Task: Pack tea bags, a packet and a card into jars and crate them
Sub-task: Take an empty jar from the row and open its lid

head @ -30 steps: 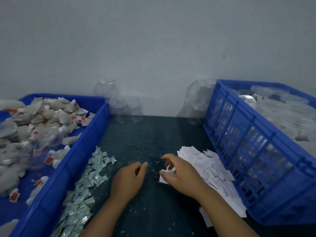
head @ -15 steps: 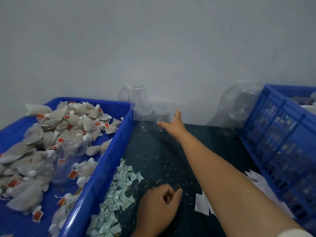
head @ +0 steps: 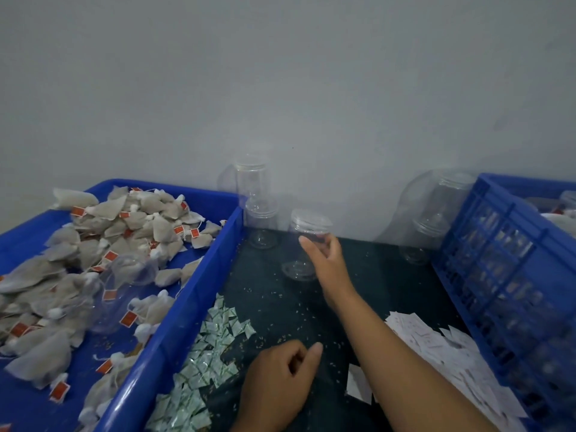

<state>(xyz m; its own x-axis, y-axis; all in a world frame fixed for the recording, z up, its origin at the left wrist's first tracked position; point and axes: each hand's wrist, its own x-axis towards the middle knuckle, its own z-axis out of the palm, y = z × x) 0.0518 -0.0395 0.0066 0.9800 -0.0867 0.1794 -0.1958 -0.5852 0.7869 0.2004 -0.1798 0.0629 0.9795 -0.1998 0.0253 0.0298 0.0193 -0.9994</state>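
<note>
My right hand (head: 325,260) grips a clear empty plastic jar (head: 304,232) at mid-table, tilted toward me, its base near the dark table top. My left hand (head: 280,381) rests on the table near the front, fingers loosely curled, holding nothing. Tea bags (head: 93,263) with red tags fill the blue tray (head: 174,325) on the left. Small green-white packets (head: 205,360) lie in a strip beside that tray. White cards (head: 436,347) are heaped at the right, one single card (head: 358,383) lying apart under my right forearm.
More clear jars (head: 260,226) stand stacked against the grey wall, others (head: 430,226) at the back right. A blue lattice crate (head: 511,275) holding filled jars stands on the right. Another clear jar (head: 124,291) lies on its side among the tea bags.
My right hand left the card pile, reached to the jars at the wall, and now has drawn one jar back toward me. The left hand stayed low on the table.
</note>
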